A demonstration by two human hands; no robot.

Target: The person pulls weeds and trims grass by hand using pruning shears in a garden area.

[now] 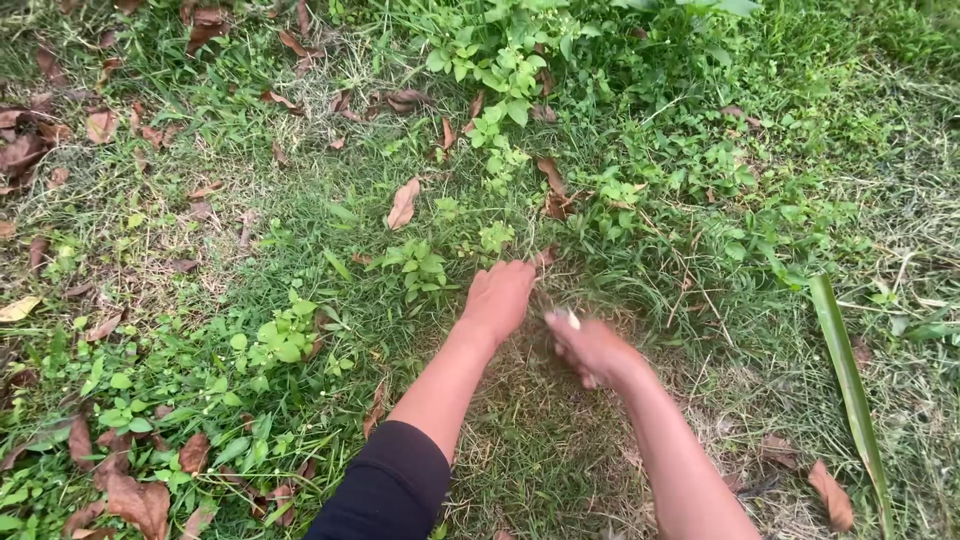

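Observation:
My left hand (499, 296) reaches down to the ground at the middle of the view, its fingers closed in a tuft of grass (520, 255). Just right of it my right hand (590, 348) is closed around a small tool; only a pale tip (573, 320) shows above the fist, and what kind of tool it is I cannot tell. The right hand is blurred. Below both hands lies a patch of short, dry cut grass (530, 430).
Grass and low leafy weeds (280, 340) cover the ground, with dry brown leaves (403, 203) scattered at the left and top. A long green leaf blade (850, 380) lies at the right. Taller weeds (505, 60) grow at the top middle.

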